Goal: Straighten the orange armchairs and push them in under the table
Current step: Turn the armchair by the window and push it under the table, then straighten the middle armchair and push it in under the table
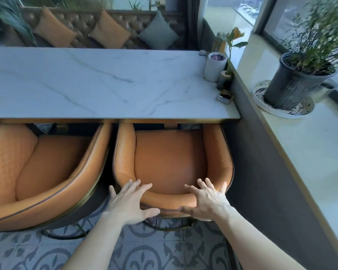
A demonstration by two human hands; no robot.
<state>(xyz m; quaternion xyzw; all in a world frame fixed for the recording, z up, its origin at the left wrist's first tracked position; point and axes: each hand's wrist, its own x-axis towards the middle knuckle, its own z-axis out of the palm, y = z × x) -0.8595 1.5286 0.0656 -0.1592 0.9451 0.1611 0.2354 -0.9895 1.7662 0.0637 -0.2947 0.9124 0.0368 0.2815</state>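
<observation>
Two orange armchairs stand at the near edge of a white marble table point(98, 80). The right armchair point(170, 158) faces the table squarely, its arm fronts tucked under the tabletop edge. My left hand point(129, 201) and my right hand point(205, 201) rest on the top of its curved backrest, fingers spread over the rim and thumbs on the outer side. The left armchair point(41, 172) is turned at an angle, its back swung toward me and to the right, almost touching the right chair.
A dark wall point(261, 172) with a pale window ledge runs close along the right chair. A potted plant point(293, 80) stands on the ledge. A white cup point(215, 67) and small items sit at the table's right end. A bench with cushions point(109, 32) lies beyond. Patterned tiles cover the floor.
</observation>
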